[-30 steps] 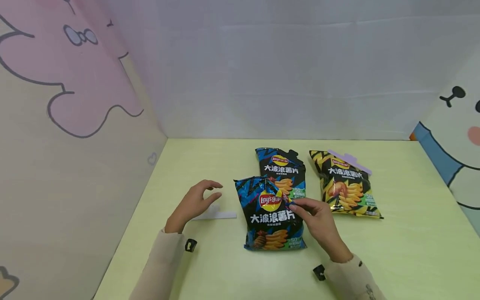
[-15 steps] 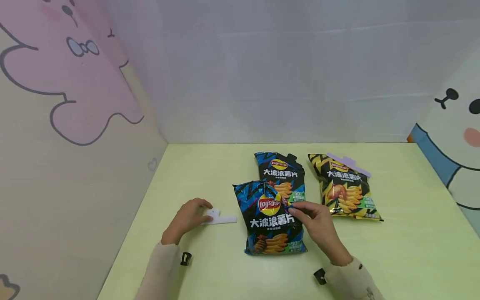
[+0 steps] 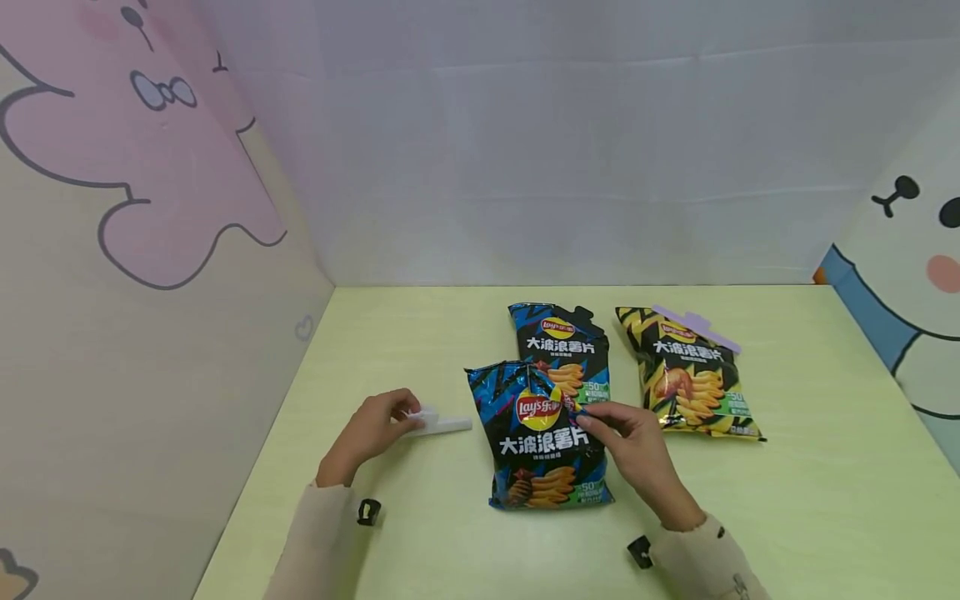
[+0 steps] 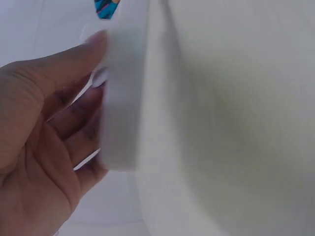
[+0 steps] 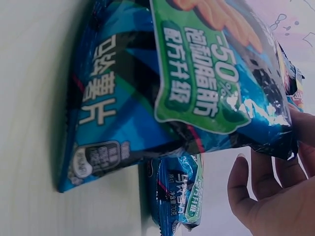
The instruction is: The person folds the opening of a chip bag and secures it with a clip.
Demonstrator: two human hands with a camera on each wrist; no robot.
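Note:
My left hand (image 3: 369, 432) pinches a white bag clip (image 3: 450, 425) between thumb and fingers, left of the front chip bag. In the left wrist view the clip (image 4: 123, 98) appears as a blurred pale bar, tilted off the table. At the bag's upper right, my right hand (image 3: 637, 450) pinches the folded-over top corner. This blue-and-black Lay's chip bag (image 3: 543, 467) overlaps another blue bag behind it. The right wrist view shows the front bag's (image 5: 133, 88) lower side close up, with the right hand (image 5: 280, 196) at its edge.
Behind stands the second blue chip bag (image 3: 562, 346), a black clip (image 3: 582, 318) across its top corner. A yellow-and-black chip bag (image 3: 693, 387) with a purple clip (image 3: 697, 322) lies to the right. Printed walls enclose the table (image 3: 832, 500) at back and sides.
My left hand has come down onto the white bag clip, gripped it and lifted it slightly. The right hand keeps its pinch on the bag corner.

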